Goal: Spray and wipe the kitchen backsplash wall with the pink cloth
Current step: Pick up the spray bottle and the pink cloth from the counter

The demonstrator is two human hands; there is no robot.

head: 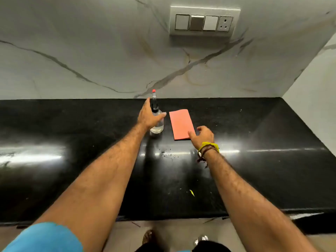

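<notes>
A clear spray bottle (157, 122) with a red-tipped nozzle stands upright on the black countertop (72, 128), close to the white marble backsplash wall (101, 51). My left hand (148, 116) is spread around the bottle's left side, thumb reaching across its front, fingers not closed on it. Just to the right, a folded pink cloth (181, 123) lies flat on the counter. My right hand (202, 134) hovers at the cloth's near right corner with fingers apart, touching or nearly touching its edge.
A switch panel with a socket (204, 21) is mounted on the wall above the cloth. A side wall (312, 91) closes the counter on the right. Water drops and crumbs (166, 152) and a small yellow scrap (191, 192) lie on the counter.
</notes>
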